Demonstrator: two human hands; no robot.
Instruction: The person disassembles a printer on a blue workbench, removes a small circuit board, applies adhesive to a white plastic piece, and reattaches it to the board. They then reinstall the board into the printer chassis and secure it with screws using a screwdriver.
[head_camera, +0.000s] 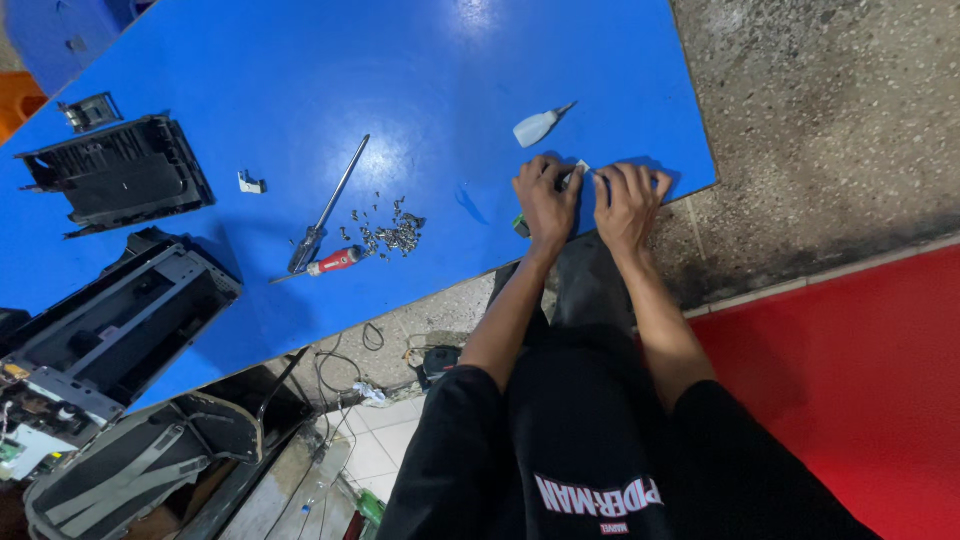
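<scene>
Far left of the frame there's a gutted black printer chassis (110, 330), then a long screwdriver (328, 205) beside a pile of small screws (395, 235) on the blue table (250, 60). Right of centre, left hand (545, 200) and right hand (625, 200) pinch together on a tiny white piece (581, 167) — looks light, thin, probably fragile, best held by its edges. A small squeeze bottle (538, 126) lies just above.
</scene>
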